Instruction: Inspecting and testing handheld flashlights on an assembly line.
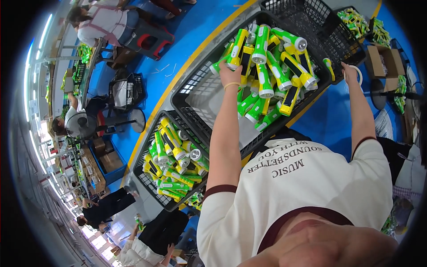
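Note:
My left hand [231, 75], a tan band at its wrist, is closed around the lower end of a yellow flashlight [239, 42] over a heap of flashlights. A green flashlight [218, 66] touches the same hand, partly covered by it. The heap, green and yellow with white heads, lies in a black plastic crate [181, 104]. At the far right, my right hand [350, 73] has its fingers curled at the rim of a second black crate [331, 33]; a white ring circles that wrist. One yellow-green flashlight [329, 69] rests by the edge between the two crates.
Another black crate [167, 205] full of flashlights stands at the left. An open cardboard box [378, 62] and a fan [402, 94] are on the right. A yellow line [178, 66] crosses the blue floor. Several people work at the left, near a red-black stool [153, 40].

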`<act>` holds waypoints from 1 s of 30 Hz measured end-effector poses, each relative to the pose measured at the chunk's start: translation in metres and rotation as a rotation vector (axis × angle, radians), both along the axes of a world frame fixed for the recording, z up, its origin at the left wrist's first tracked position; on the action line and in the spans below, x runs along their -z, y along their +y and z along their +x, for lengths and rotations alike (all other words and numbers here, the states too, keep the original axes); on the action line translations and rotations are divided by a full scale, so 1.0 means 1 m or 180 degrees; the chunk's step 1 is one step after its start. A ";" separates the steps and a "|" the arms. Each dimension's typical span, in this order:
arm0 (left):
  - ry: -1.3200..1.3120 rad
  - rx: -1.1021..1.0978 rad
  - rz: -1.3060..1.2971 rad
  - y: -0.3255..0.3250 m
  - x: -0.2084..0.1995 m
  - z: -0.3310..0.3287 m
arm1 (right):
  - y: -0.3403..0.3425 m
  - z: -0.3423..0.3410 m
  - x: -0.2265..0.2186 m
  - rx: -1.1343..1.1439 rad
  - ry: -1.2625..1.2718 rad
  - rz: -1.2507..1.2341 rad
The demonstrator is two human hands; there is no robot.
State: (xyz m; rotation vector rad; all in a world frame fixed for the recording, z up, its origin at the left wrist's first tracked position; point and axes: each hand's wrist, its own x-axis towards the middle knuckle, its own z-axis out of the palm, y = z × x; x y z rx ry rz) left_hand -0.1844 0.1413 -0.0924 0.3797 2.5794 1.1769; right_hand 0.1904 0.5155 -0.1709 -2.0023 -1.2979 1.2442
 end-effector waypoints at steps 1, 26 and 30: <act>0.0015 -0.0016 0.0039 -0.008 0.004 -0.002 | -0.006 -0.002 -0.012 -0.0011 0.0707 0.0260; -0.2231 -0.0431 0.4620 -0.219 -0.140 0.137 | -0.444 -0.186 -0.161 -0.4229 0.3978 -0.3091; -0.2472 -0.0158 0.4388 -0.216 -0.140 0.132 | -0.446 -0.173 -0.184 -0.4063 0.2874 -0.2014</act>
